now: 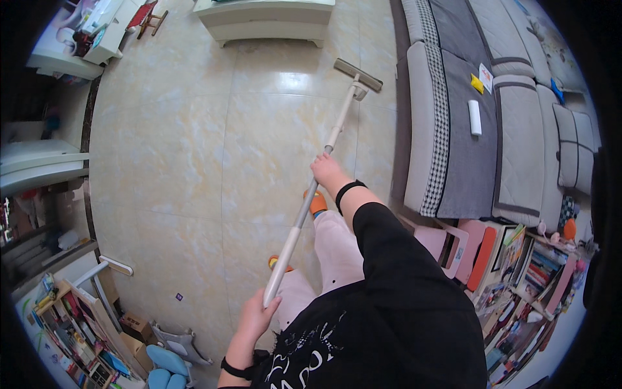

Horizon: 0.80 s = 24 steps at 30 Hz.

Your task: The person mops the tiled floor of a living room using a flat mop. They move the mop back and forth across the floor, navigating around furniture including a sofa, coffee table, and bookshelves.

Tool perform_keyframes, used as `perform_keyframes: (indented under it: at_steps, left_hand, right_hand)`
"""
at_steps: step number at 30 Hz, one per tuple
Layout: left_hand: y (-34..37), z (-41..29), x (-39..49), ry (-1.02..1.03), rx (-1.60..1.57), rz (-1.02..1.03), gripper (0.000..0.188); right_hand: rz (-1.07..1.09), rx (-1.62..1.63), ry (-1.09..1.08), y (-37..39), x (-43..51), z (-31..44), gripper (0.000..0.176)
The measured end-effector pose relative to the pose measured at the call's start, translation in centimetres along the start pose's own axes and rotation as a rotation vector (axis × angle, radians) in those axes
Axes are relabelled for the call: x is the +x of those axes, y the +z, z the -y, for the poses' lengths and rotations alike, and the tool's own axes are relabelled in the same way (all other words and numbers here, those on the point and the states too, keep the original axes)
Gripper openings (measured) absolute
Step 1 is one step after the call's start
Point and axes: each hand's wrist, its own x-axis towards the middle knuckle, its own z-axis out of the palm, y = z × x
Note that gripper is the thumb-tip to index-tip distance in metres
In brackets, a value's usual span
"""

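Both my hands are on a long-handled flat mop, its pale pole slanting away from me across the tiled floor. My left hand grips the near end of the pole beside my left leg. Farther along, my right hand is closed around the grey section, just below a collar. At the far end, the narrow mop head lies on the tiles between a white cabinet and the sofa. My orange slippers show on either side of the pole.
A grey sofa runs along the right, bearing a white roll and a yellow packet. The white cabinet stands ahead. Bookshelves and pink chairs are at right; a blue chair and cardboard boxes at lower left.
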Motion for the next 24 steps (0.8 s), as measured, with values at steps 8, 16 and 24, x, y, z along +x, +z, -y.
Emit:
perform_keyframes:
  at_steps: [8,16,24]
  left_hand:
    - [-2.4,25.2,-17.3,-0.270,0.169,-0.216,0.033]
    - [-7.8,38.4,-38.9,-0.661,0.268,-0.217,0.040]
    - [-1.2,33.9,-23.0,-0.280,0.072,-0.212,0.033]
  right_hand:
    - [0.010,0.094,-0.257,7.7,-10.1,30.6,0.011]
    - [0.167,0.397,-0.705,6.0,-21.3,56.4,0.010]
    - [0.082,0.077,-0.278,9.3,-13.4,39.0,0.013]
